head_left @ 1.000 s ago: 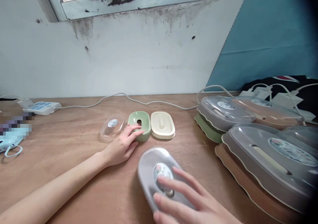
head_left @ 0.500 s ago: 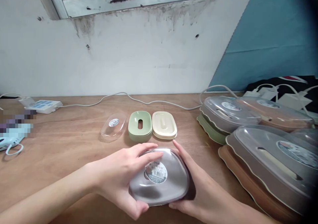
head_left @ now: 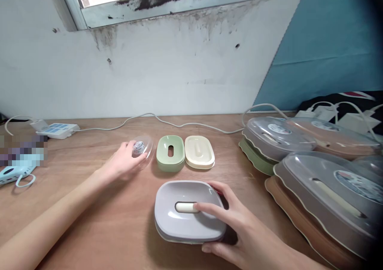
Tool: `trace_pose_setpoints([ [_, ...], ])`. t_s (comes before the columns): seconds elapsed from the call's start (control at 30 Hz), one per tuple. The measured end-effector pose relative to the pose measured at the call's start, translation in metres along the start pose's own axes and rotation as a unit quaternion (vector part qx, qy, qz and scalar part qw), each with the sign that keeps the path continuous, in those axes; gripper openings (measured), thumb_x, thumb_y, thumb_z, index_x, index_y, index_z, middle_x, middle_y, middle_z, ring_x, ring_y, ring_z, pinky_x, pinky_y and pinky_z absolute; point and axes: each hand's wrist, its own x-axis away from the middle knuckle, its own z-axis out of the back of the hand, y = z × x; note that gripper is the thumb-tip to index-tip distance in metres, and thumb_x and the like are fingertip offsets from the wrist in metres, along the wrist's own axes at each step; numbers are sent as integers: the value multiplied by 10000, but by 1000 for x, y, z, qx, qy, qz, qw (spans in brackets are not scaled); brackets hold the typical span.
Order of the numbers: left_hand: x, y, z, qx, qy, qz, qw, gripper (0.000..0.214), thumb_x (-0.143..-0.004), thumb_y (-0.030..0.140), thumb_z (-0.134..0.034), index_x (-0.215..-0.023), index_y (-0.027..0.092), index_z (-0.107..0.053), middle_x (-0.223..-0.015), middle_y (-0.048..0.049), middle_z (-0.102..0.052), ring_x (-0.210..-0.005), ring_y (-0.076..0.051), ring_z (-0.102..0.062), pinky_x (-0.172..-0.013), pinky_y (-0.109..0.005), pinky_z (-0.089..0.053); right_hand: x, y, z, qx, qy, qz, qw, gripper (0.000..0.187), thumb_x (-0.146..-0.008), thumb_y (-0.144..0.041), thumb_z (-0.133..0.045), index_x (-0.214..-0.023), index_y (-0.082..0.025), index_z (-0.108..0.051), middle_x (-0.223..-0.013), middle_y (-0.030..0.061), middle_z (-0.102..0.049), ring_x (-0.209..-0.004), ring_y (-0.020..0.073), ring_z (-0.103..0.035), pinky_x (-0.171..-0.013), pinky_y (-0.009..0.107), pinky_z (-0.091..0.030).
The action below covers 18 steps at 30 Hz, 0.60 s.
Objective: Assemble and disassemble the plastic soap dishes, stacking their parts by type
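A grey soap dish lies on the wooden table in front of me, its clear cover off, a pale slot in its middle. My right hand grips its right side, the index finger lying across the top near the slot. My left hand reaches forward to the left and holds a clear plastic lid with a round sticker, at or just above the table. Beside that lid sit a green soap dish and a cream soap dish, side by side.
Stacked larger trays under clear covers crowd the right side, green and brown. A white cable runs along the wall to a power strip at far left. A light-blue object lies at the left edge.
The clear cover has come off the grey dish; my left hand has carried it forward to the left, onto or beside the lid lying there. My right hand stays on the dish.
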Motion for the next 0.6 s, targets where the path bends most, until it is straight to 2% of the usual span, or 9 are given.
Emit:
trace_pose_setpoints([
  [0.13, 7, 6, -10, -27, -29, 1, 999, 737, -782, 658, -353, -1310, 145, -386, -1259, -197, -439, -1078, -359, -536, -834, -469, -461, -1, -2, 1, -21, 19, 10, 1000, 500, -639, -224, -740, -1102, -341, -591, -1247, 71, -394, -1118, 219, -493, -893, 332, -492],
  [0.27, 9, 12, -9, -53, -34, 3, 998, 745, -772, 679, -354, -1312, 167, -385, -1251, -192, -429, -1066, -372, -534, -819, -471, -466, -3, -2, 4, -14, -4, 4, 1000, 416, -678, -313, -710, -1080, -299, -605, -1229, 102, -392, -1122, 249, -478, -872, 378, -497],
  [0.33, 10, 13, -10, -68, -27, 5, 997, 770, -760, 691, -372, -1325, 168, -370, -1289, -202, -390, -1117, -399, -483, -843, -505, -444, -3, -1, 5, -5, -17, -7, 1000, 364, -713, -376, -672, -1055, -271, -609, -1239, 118, -374, -1151, 268, -449, -881, 407, -487],
  [0.4, 12, 15, -10, -75, 4, -6, 997, 783, -778, 681, -361, -1341, 138, -342, -1356, -216, -311, -1219, -411, -365, -920, -541, -379, -2, 0, 5, 3, -3, -16, 1000, 305, -748, -422, -626, -994, -242, -620, -1273, 128, -338, -1211, 293, -388, -916, 441, -456],
  [0.47, 20, 21, -9, -46, 71, -74, 994, 714, -833, 631, -319, -1332, 120, -342, -1391, -205, -269, -1285, -370, -270, -998, -534, -305, 0, 1, 4, 11, 20, -13, 1000, 281, -775, -445, -588, -938, -218, -621, -1318, 129, -291, -1271, 315, -309, -949, 466, -423],
  [0.53, 31, 31, -7, 22, 117, -225, 967, 609, -881, 563, -297, -1327, 150, -333, -1393, -174, -282, -1301, -310, -259, -1037, -497, -277, 1, 2, 3, 19, 33, 8, 999, 283, -788, -452, -571, -910, -200, -612, -1347, 133, -256, -1298, 326, -267, -951, 459, -423],
  [0.57, 38, 38, -7, 60, 104, -320, 940, 586, -885, 547, -321, -1335, 172, -312, -1396, -161, -283, -1303, -289, -265, -1046, -474, -279, 2, 3, 3, 22, 34, 23, 999, 295, -786, -455, -574, -914, -191, -606, -1354, 139, -246, -1298, 327, -272, -938, 441, -439],
  [0.6, 44, 44, -6, 88, 58, -413, 905, 600, -876, 540, -365, -1354, 191, -272, -1411, -153, -266, -1310, -278, -259, -1052, -455, -284, 2, 3, 3, 25, 31, 42, 998, 316, -778, -463, -583, -927, -184, -600, -1359, 146, -236, -1292, 327, -285, -922, 421, -456],
])
